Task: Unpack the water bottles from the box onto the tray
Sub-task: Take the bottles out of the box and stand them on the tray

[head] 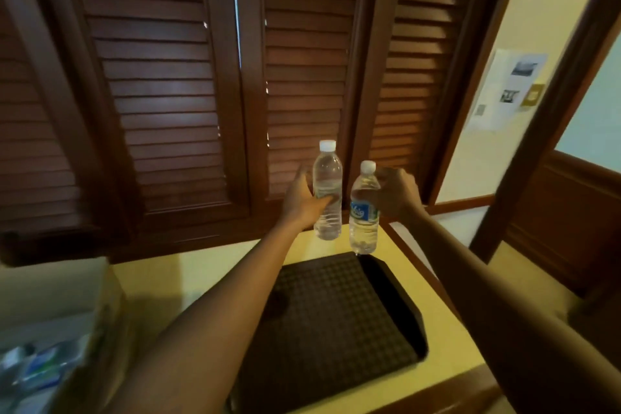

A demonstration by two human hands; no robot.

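Two clear water bottles with white caps hang upright in the air above the far end of the dark textured tray (339, 306). My left hand (302, 198) is shut around the middle of the left bottle (327, 178). The right bottle (364, 225) has a blue label, and my right hand (396, 193) grips its upper part. The bottles are close together, and I cannot tell whether they touch. The cardboard box (64, 299) stands open at the lower left, with several more bottles blurred inside it.
The tray lies on a pale yellow tabletop (208, 276) with a dark wooden edge. Brown louvred shutters (188, 77) rise right behind the table. At the right there is a wooden door frame (551, 131) and a cream wall with papers pinned on it.
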